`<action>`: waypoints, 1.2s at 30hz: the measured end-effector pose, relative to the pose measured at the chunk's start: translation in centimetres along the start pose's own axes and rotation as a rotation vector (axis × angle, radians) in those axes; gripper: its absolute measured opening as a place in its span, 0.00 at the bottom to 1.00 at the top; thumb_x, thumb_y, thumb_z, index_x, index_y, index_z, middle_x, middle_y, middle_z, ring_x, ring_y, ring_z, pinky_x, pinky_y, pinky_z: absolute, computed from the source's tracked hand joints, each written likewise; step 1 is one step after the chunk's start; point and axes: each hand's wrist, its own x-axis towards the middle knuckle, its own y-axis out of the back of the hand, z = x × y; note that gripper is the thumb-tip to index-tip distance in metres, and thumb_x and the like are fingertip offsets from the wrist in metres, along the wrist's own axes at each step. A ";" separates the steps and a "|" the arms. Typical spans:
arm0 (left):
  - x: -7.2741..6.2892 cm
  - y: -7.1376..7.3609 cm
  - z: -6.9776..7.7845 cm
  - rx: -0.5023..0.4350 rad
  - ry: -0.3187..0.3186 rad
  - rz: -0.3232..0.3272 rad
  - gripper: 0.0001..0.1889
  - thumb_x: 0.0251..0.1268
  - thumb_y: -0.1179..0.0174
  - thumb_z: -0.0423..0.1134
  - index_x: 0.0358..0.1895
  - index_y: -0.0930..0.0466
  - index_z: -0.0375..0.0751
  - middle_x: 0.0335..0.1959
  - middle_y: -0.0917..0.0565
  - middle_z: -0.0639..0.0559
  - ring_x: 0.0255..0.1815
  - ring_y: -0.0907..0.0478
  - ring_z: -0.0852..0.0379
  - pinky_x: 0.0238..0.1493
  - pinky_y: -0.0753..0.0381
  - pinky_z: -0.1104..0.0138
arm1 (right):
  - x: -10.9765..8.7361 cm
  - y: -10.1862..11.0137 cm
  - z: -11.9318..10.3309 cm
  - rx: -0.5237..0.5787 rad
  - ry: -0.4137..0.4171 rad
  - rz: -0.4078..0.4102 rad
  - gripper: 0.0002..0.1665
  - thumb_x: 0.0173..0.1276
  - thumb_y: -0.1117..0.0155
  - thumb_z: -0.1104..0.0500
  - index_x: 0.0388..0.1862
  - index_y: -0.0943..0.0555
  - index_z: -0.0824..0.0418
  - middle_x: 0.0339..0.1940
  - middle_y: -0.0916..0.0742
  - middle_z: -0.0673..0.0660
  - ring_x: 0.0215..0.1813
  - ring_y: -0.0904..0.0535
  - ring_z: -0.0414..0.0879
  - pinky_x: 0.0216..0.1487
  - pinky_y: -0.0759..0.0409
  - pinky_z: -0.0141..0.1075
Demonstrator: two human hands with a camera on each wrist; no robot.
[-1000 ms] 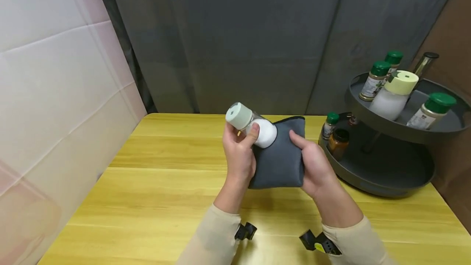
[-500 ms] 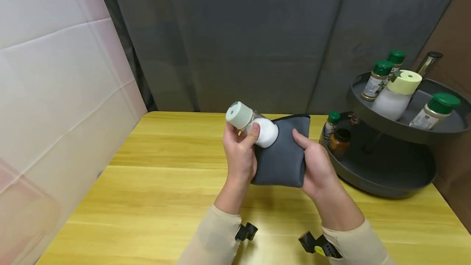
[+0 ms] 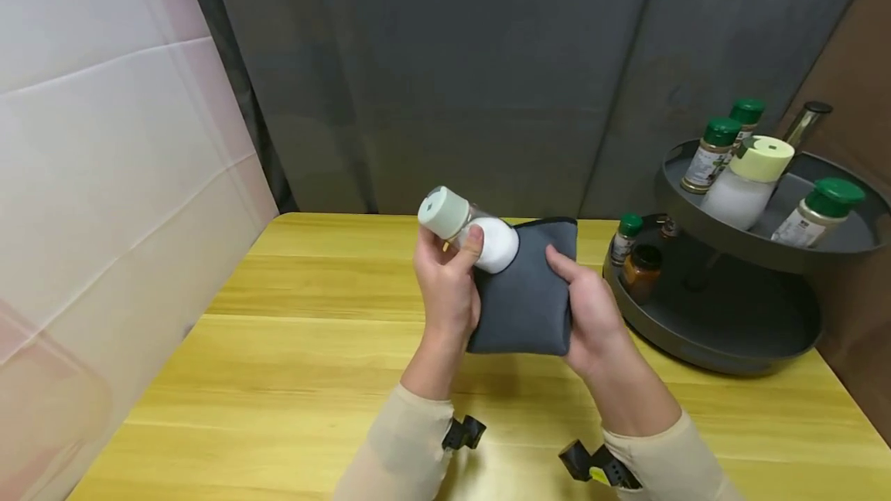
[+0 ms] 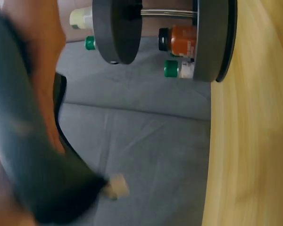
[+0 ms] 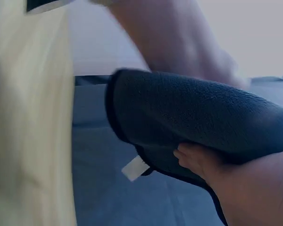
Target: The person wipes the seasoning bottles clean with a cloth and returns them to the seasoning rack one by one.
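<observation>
A clear shaker jar (image 3: 496,244) with a pale green cap and white contents lies tilted in my left hand (image 3: 445,292). The thumb is across its side and the cap points up to the left. Against the jar's base lies a folded dark grey cloth (image 3: 525,308) with black edging. My right hand (image 3: 593,315) grips the cloth's right side, thumb on top. In the right wrist view the fingers (image 5: 198,160) curl under the cloth (image 5: 193,115), where a small white tag (image 5: 135,168) sticks out. The cloth (image 4: 37,155) hides the jar in the left wrist view.
A dark two-tier round rack (image 3: 724,346) stands at the right. On its upper tier are green-capped bottles (image 3: 706,165) and a yellow-capped shaker (image 3: 741,192); an amber jar (image 3: 640,273) sits below. Grey curtain (image 3: 445,83) hangs behind the wooden table (image 3: 313,408).
Both hands, with the jar and cloth, have shifted slightly left in the head view over the last half second. The grips look the same.
</observation>
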 end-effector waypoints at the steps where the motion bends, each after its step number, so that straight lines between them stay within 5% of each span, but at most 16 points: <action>1: 0.0 0.1 0.0 -0.004 0.006 0.000 0.24 0.66 0.37 0.22 0.66 0.27 0.32 0.50 0.17 0.47 0.48 0.17 0.52 0.55 0.15 0.66 | -0.1 0.1 -0.2 -0.004 0.012 0.003 0.39 0.89 0.66 0.40 0.90 0.57 0.49 0.85 0.37 0.49 0.81 0.32 0.40 0.77 0.25 0.36; 7: -0.5 -0.2 0.0 -0.035 0.020 -0.048 0.26 0.67 0.37 0.23 0.67 0.28 0.33 0.51 0.17 0.49 0.51 0.17 0.52 0.58 0.16 0.65 | 0.9 0.0 -0.4 0.065 0.139 0.053 0.38 0.89 0.66 0.41 0.90 0.58 0.48 0.86 0.39 0.49 0.85 0.38 0.42 0.82 0.32 0.41; 11: -0.7 -0.2 0.0 -0.004 0.014 -0.053 0.26 0.66 0.36 0.23 0.67 0.28 0.33 0.51 0.16 0.49 0.52 0.17 0.52 0.59 0.17 0.66 | 1.3 -0.1 0.3 0.052 0.046 0.023 0.37 0.90 0.68 0.42 0.90 0.54 0.50 0.87 0.38 0.51 0.86 0.39 0.44 0.83 0.34 0.44; 14: -0.5 0.2 0.0 0.024 0.009 -0.036 0.26 0.66 0.36 0.23 0.67 0.27 0.33 0.51 0.16 0.49 0.52 0.17 0.52 0.59 0.17 0.66 | 0.4 0.1 0.4 0.013 -0.011 0.024 0.37 0.90 0.66 0.40 0.89 0.53 0.50 0.82 0.33 0.50 0.80 0.30 0.42 0.78 0.26 0.39; 18: -0.5 0.3 0.1 0.029 0.001 -0.025 0.26 0.66 0.35 0.24 0.66 0.27 0.33 0.51 0.16 0.50 0.51 0.16 0.52 0.58 0.17 0.65 | -0.4 0.1 0.0 0.010 0.036 0.051 0.38 0.89 0.63 0.38 0.89 0.54 0.48 0.77 0.30 0.46 0.73 0.26 0.36 0.73 0.22 0.34; 21: -0.7 0.1 0.0 0.026 -0.003 -0.029 0.26 0.64 0.34 0.24 0.66 0.27 0.33 0.50 0.16 0.51 0.51 0.16 0.52 0.58 0.17 0.65 | 0.1 -0.1 0.2 0.052 0.080 0.046 0.39 0.89 0.64 0.39 0.90 0.56 0.48 0.81 0.34 0.47 0.80 0.31 0.40 0.78 0.27 0.38; 25: -0.7 0.1 -0.1 0.025 -0.011 -0.006 0.26 0.64 0.36 0.23 0.66 0.26 0.32 0.49 0.16 0.52 0.51 0.17 0.52 0.59 0.18 0.65 | 0.9 -0.5 0.8 0.059 0.042 0.002 0.38 0.90 0.68 0.40 0.90 0.55 0.51 0.86 0.38 0.50 0.86 0.39 0.45 0.83 0.33 0.44; 29: -0.3 0.0 -0.2 0.032 -0.021 0.005 0.25 0.65 0.36 0.23 0.66 0.26 0.32 0.50 0.16 0.51 0.52 0.17 0.52 0.59 0.18 0.66 | 0.1 -0.3 0.4 -0.029 0.008 -0.019 0.38 0.89 0.66 0.39 0.90 0.53 0.50 0.84 0.35 0.50 0.82 0.33 0.43 0.78 0.26 0.39; 36: -0.7 -0.9 0.0 -0.027 -0.007 -0.018 0.25 0.65 0.35 0.25 0.66 0.27 0.33 0.50 0.17 0.50 0.51 0.17 0.53 0.59 0.18 0.65 | 0.0 -0.3 -1.2 -0.025 0.193 0.056 0.40 0.89 0.64 0.39 0.90 0.58 0.49 0.86 0.39 0.48 0.83 0.37 0.41 0.81 0.31 0.41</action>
